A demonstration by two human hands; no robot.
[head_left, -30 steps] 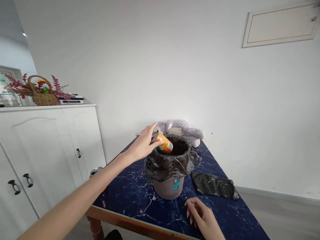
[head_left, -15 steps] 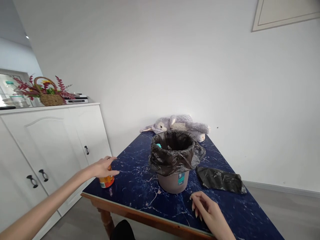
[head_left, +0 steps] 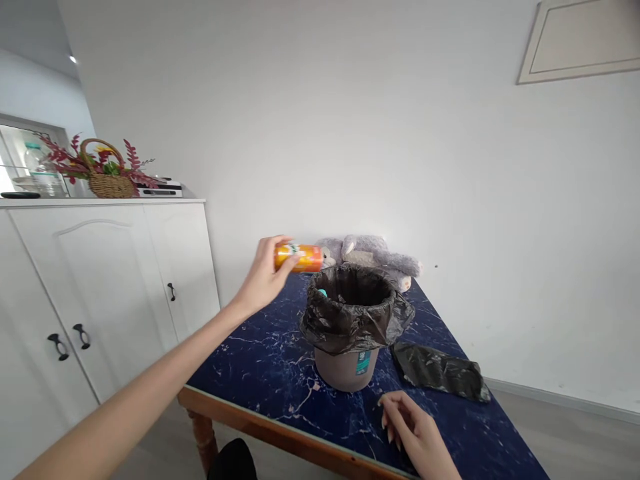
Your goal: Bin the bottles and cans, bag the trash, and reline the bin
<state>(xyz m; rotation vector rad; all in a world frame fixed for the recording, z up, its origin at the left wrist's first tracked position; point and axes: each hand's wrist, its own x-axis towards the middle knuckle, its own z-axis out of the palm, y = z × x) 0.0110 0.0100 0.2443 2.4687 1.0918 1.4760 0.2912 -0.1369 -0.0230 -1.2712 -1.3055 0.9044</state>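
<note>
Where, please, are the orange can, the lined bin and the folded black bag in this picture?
orange can (head_left: 304, 258), head view, on the middle of its side.
lined bin (head_left: 345, 369), head view, on its bare grey wall below the liner.
folded black bag (head_left: 440, 373), head view, on its middle, flat on the table.

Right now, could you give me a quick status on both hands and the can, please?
Left hand grips orange can, held sideways beside the bin rim. Right hand rests on table, empty. Bin mouth open, nothing blocking.
</note>
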